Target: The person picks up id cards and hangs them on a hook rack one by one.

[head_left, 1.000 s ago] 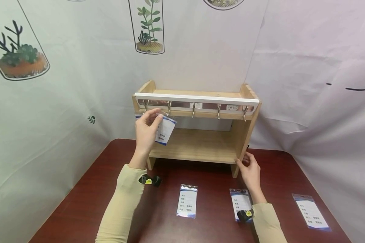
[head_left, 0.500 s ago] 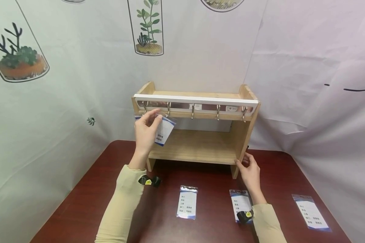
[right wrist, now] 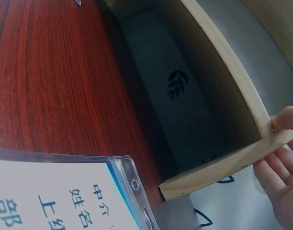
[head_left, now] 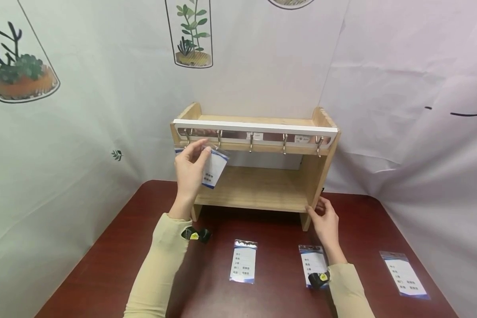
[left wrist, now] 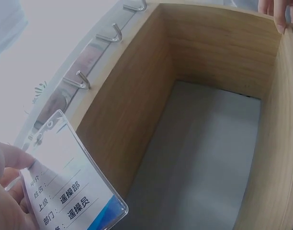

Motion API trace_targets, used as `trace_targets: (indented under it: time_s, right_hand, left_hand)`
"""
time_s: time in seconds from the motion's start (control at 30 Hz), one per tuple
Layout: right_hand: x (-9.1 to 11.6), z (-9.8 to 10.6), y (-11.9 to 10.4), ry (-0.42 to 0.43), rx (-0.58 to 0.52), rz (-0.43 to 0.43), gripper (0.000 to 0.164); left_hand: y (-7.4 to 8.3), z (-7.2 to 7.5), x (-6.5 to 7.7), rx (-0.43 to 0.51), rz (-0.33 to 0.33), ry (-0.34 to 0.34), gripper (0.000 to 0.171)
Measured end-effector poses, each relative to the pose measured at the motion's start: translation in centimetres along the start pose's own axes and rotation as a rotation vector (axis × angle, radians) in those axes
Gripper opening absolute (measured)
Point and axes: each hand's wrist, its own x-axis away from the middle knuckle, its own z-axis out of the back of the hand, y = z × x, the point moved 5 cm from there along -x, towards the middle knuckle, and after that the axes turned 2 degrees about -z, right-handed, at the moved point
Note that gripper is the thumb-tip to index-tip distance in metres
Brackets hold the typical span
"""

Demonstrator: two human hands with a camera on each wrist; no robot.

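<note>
My left hand [head_left: 188,170] pinches a clear-sleeved badge card [head_left: 215,167] by its upper edge, just below the second hook [head_left: 219,138] from the left. The card tilts; in the left wrist view its printed badge face [left wrist: 72,184] and top holes show. Whether a hook passes through a hole, I cannot tell. Behind the hand, the edge of another badge [head_left: 178,150] shows under the leftmost hook [head_left: 188,134]. Low on the right, my right hand [head_left: 326,223] grips the wooden shelf's side panel [head_left: 319,181], its thumb on the near side and fingers behind the board [right wrist: 228,165].
Three more badges lie on the dark red table [head_left: 103,265]: a middle badge [head_left: 243,263], a badge partly under the right wrist [head_left: 312,260] and a far-right badge [head_left: 405,274]. A white hook rail [head_left: 258,128] with several metal hooks runs along the shelf's top front.
The held badge's lower end has swung slightly left; both hands keep their holds. The head view has shifted a little.
</note>
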Motion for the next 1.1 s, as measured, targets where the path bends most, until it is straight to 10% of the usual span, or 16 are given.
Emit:
trace_targets:
  time_s: [0.3,0.6,1.1]
  right_hand:
    - [0.0,0.1,-0.1,0.004,0.001,-0.003,0.048]
    - [0.2,-0.1,-0.3,0.002,0.005,-0.004,0.047]
    - [0.4,0.1,-0.4,0.008,-0.010,-0.006,0.047]
  left_hand:
    - [-0.6,0.0,-0.2,0.041,-0.026,0.007,0.023]
    - [0.1,0.5,-0.1,-0.107,-0.127,-0.027,0.021]
    - [3.3,0.1,0.7,-0.116,-0.046,-0.004,0.023]
